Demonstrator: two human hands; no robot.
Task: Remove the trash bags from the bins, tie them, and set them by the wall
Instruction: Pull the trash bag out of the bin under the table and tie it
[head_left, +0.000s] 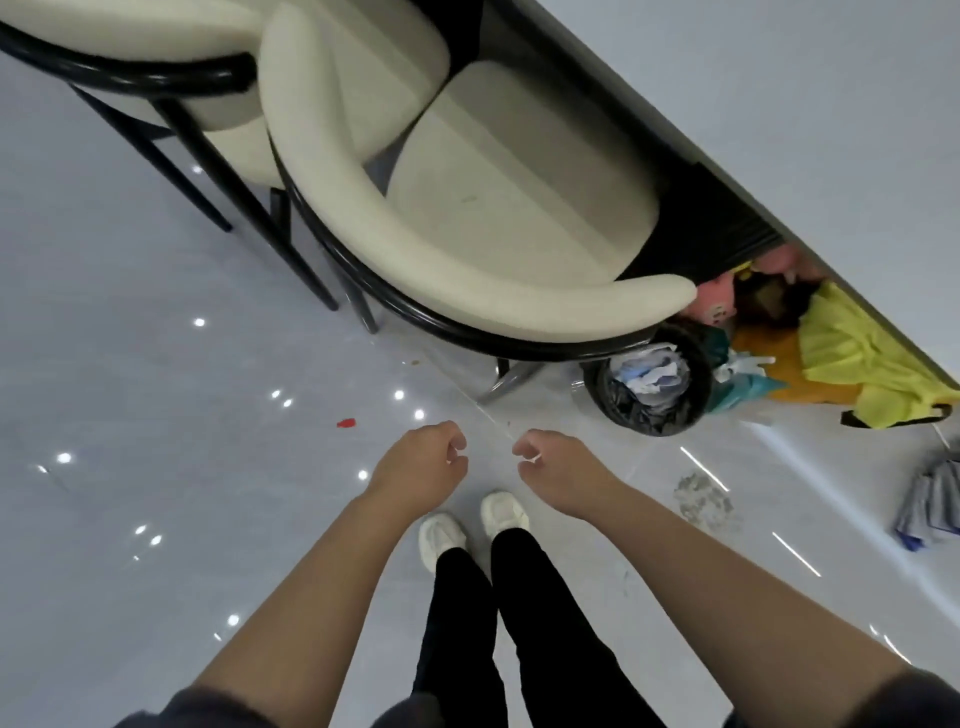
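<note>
Two grips idle: left grip (421, 462) and right grip (556, 470) loosely curled, holding nothing, well short of the bin (698, 384). Bin stands on the floor beside the chair (493, 208), black trash bag (631, 408) inside, paper-filled. Suggest gathering the bag's rim evenly with both grips, then lifting straight up.
</note>
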